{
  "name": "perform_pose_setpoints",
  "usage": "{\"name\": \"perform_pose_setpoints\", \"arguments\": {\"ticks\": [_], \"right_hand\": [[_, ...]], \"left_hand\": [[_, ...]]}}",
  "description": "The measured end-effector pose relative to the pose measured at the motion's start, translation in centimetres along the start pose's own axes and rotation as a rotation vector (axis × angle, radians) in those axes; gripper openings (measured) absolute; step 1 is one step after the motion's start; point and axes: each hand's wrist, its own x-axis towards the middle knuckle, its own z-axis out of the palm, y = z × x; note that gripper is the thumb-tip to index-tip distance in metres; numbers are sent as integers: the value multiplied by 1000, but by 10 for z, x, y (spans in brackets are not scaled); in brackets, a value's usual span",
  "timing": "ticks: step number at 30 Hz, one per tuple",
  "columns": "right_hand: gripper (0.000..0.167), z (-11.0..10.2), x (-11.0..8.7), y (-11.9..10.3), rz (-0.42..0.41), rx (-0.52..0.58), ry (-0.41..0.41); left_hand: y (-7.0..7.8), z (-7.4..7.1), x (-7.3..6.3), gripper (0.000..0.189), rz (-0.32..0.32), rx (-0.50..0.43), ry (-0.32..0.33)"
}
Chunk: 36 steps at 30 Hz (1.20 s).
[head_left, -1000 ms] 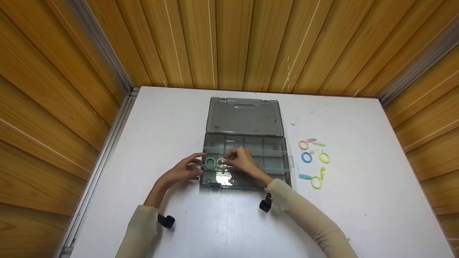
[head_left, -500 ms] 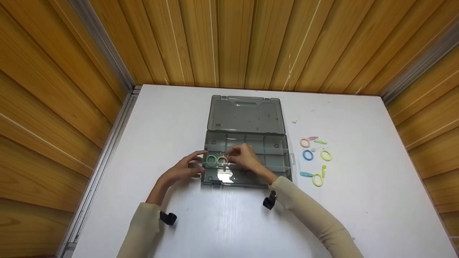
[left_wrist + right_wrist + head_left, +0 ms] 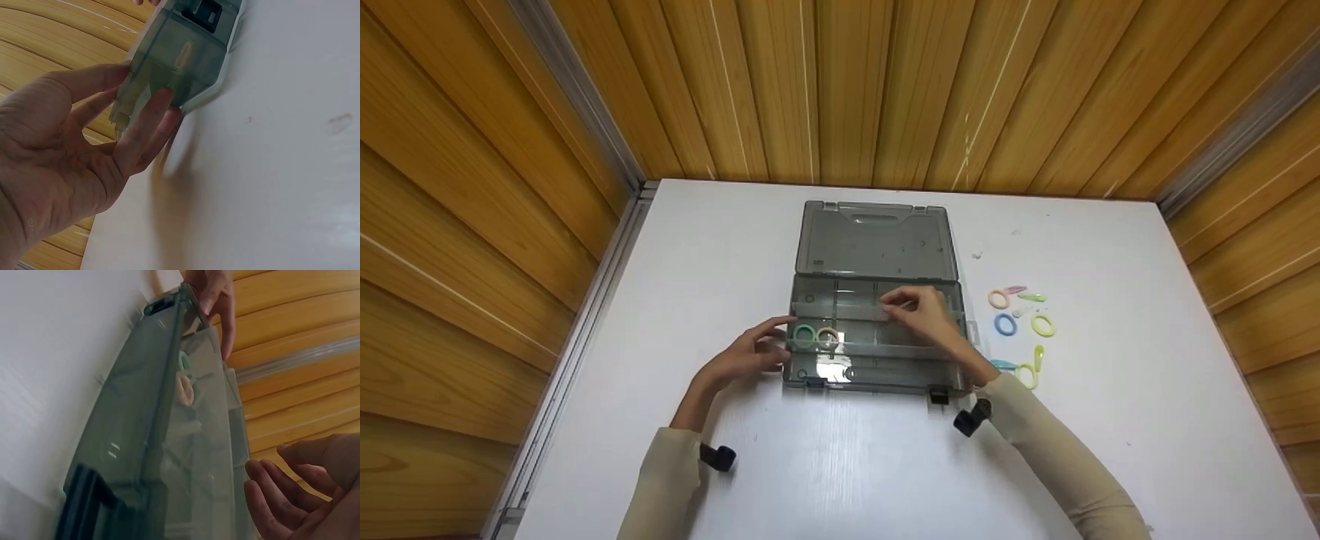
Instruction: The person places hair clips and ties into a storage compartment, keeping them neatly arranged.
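A grey see-through compartment box (image 3: 900,371) lies open on the white table, its lid (image 3: 877,240) folded back. A green hair tie (image 3: 804,336) and a pale pink hair tie (image 3: 828,338) stand side by side at the left of its middle row. With its fingertips, my left hand (image 3: 742,352) touches the box's left side; in the left wrist view the extended fingers (image 3: 147,124) lie against the clear wall. My right hand (image 3: 924,313) hovers over the right half of the box. Its thumb and loosely bent fingers are apart with nothing between them in the right wrist view.
Right of the box lie a blue hair tie (image 3: 1005,324), a pink one (image 3: 998,298) and two yellow ones. Several snap hair clips, including a green clip (image 3: 1032,298), lie among them. A wooden wall (image 3: 840,90) stands behind the table.
My right hand has let go of the pale pink hair tie in the box and moved right, lifting away. The left hand stays at the box's left side.
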Motion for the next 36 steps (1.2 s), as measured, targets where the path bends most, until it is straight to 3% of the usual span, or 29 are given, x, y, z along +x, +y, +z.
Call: {"name": "perform_pose_setpoints", "arguments": {"ticks": [9,20,27,36], "right_hand": [[23,-77,-20,27,27,-31,146],[38,-155,-42,79,235,-14,265],[44,-183,-59,103,346,-11,288],[42,-192,-76,121,453,-99,302]], "left_hand": [[-1,-1,-1,68,9,-2,5],[-1,1,2,67,-15,34,25],[-2,2,2,67,-13,42,31],[-4,0,2,68,1,36,19]]}}
